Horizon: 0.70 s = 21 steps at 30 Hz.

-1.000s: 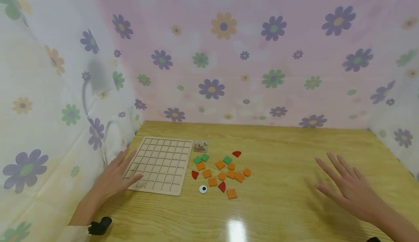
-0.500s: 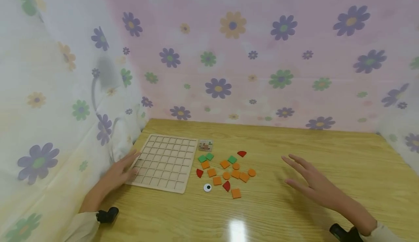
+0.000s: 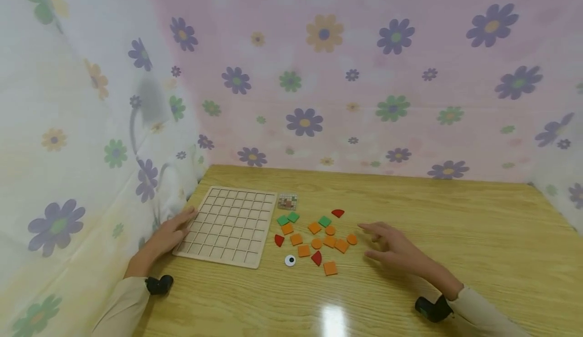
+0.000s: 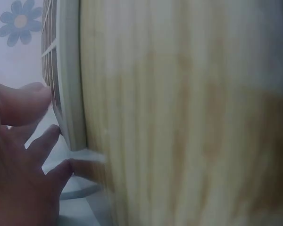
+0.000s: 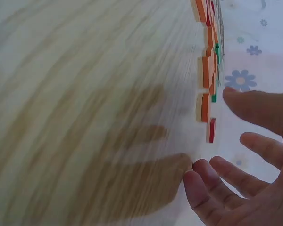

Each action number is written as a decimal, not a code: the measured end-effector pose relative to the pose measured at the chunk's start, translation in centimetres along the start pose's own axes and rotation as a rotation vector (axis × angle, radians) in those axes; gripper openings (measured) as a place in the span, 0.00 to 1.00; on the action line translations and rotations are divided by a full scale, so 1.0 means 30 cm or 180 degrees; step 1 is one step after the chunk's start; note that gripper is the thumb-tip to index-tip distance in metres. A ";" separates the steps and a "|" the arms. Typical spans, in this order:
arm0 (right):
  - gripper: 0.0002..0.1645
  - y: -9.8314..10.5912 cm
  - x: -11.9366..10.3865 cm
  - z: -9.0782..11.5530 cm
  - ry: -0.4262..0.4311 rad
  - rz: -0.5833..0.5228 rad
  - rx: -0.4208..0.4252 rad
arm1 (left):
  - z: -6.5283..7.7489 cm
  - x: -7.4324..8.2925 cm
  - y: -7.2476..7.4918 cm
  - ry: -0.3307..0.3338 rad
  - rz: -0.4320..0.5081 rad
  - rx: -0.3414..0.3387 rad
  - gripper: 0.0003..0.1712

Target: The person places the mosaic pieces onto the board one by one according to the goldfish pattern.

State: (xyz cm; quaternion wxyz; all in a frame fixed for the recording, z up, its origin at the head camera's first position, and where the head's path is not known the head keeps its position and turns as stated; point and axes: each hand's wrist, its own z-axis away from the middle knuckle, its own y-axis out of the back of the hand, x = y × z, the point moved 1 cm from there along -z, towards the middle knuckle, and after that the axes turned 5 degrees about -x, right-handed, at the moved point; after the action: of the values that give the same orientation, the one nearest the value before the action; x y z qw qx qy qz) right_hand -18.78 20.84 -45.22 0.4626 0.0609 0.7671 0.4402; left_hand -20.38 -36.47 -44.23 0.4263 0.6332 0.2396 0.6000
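A pale wooden board with a grid of square cells (image 3: 260,233) lies flat at the left of the table. My left hand (image 3: 165,233) rests against its left edge, fingers extended along the side and the thumb at the gridded face in the left wrist view. Beside the board lie flat wooden pieces: orange squares (image 3: 330,268), orange discs (image 3: 351,239), green squares (image 3: 325,221), red quarter-circles (image 3: 338,213) and a white eye disc (image 3: 290,260). Just right of them, my right hand (image 3: 401,253) hovers low over the table with loosely bent fingers, holding nothing.
A small picture card (image 3: 288,201) lies at the board's upper right corner. Flowered cloth (image 3: 305,89) hangs behind and at both sides of the wooden table (image 3: 478,256). A dark wrist device (image 3: 159,285) sits on each forearm.
My right hand has moved left toward the pieces and lowered, its fingers bending more. The left hand has settled against the board's edge. The head view has shifted slightly; the pieces lie as before.
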 end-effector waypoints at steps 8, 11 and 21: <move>0.28 -0.036 -0.004 -0.056 0.0079 -0.0083 -0.0012 | -0.008 -0.004 -0.006 -0.0038 -0.0013 -0.0090 0.32; 0.25 -0.047 -0.007 -0.071 0.0112 -0.0056 0.0013 | -0.006 -0.001 -0.005 -0.0055 0.0009 -0.0090 0.34; 0.15 -0.055 -0.030 -0.104 -0.0084 -0.0166 -0.0059 | -0.016 0.013 -0.003 -0.0054 0.0132 -0.0112 0.37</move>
State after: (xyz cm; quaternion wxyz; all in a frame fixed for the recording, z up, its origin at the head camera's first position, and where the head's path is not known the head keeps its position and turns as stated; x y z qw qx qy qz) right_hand -20.14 17.47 -45.27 0.4846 0.0424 0.7582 0.4342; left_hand -20.77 -35.98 -44.14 0.4269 0.6354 0.2121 0.6075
